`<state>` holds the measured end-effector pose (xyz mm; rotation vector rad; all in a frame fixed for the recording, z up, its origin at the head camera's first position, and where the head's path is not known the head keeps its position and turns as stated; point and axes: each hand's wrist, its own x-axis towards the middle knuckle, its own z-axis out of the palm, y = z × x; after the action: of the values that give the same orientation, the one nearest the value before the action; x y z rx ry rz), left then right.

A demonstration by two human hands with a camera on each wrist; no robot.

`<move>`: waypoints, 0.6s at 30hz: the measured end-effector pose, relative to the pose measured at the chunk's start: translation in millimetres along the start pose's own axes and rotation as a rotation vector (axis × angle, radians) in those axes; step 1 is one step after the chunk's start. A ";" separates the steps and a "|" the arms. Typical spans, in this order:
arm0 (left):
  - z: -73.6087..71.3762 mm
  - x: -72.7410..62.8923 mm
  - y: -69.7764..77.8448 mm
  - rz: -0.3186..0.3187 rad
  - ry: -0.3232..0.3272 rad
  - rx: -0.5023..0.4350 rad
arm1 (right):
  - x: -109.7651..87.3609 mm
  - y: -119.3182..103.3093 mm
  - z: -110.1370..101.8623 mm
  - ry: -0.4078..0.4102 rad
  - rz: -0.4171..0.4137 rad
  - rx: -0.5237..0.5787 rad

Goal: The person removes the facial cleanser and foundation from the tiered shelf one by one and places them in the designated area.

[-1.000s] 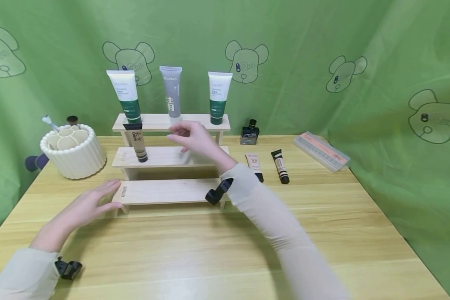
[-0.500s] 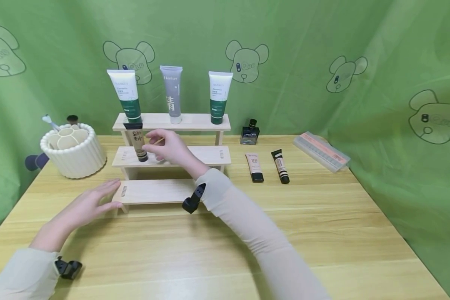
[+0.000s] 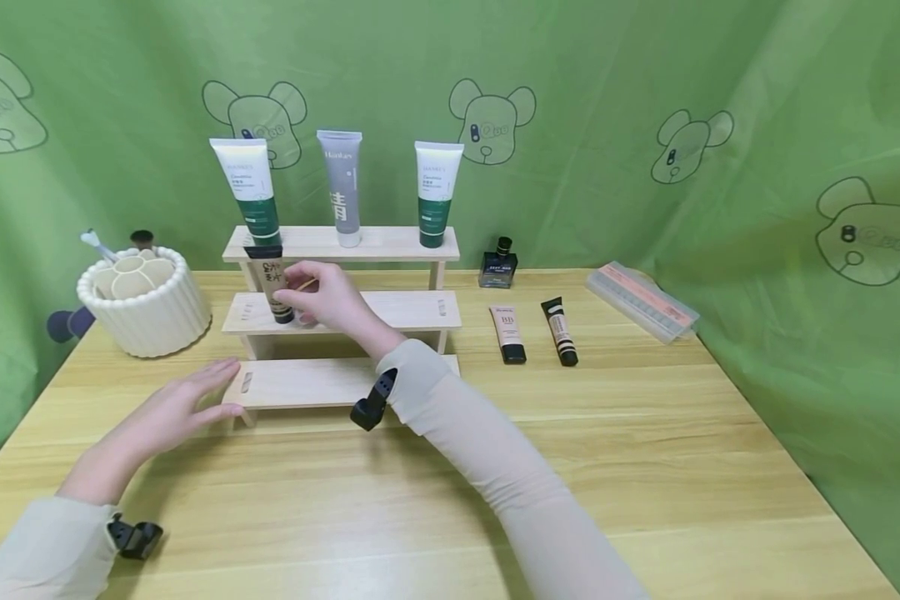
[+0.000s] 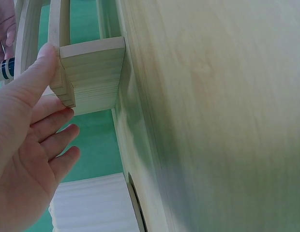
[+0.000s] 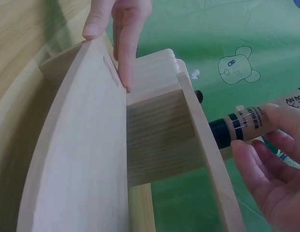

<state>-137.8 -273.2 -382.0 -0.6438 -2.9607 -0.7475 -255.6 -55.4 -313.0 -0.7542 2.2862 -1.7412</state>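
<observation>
A three-step wooden display rack (image 3: 318, 382) stands on the table. My left hand (image 3: 176, 410) grips the left end of its lowest step, thumb at the front edge and fingers behind. On the middle step, at the left, a small brown-and-black squeeze tube (image 3: 273, 282) stands on its black cap. My right hand (image 3: 322, 293) pinches this tube from the right between thumb and fingers, low on its body; the right wrist view shows the tube (image 5: 250, 123) in the fingertips. Along the top step stand a white-and-green tube (image 3: 249, 187), a grey tube (image 3: 343, 187) and another white-and-green tube (image 3: 437, 192).
Left of the rack is a white ribbed pot (image 3: 146, 304) with brushes. To the right, a dark perfume bottle (image 3: 498, 268), a pink BB cream tube (image 3: 507, 333) and a black-and-beige tube (image 3: 560, 332) lie or stand near a clear flat case (image 3: 641, 302). A green curtain hangs behind.
My right hand has moved left and down from beside the grey tube to the brown tube and taken hold of it. The left hand has stayed at the rack's lowest step.
</observation>
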 end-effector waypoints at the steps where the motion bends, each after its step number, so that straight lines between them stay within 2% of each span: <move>1: -0.2 0.0 0.0 -0.001 -0.003 0.001 | 0.0 -0.1 0.2 0.001 -0.001 -0.002; 9: 0.0 -0.9 0.6 -0.004 -0.002 0.003 | -5.0 1.8 -5.5 0.002 0.007 -0.018; 18: -0.9 -1.5 1.8 -0.012 -0.008 -0.001 | -20.2 -1.8 -33.2 0.010 0.030 0.040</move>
<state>-135.9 -272.7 -380.6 -0.6312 -2.9741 -0.7493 -251.9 -17.6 -304.6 -0.7023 2.2502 -1.7752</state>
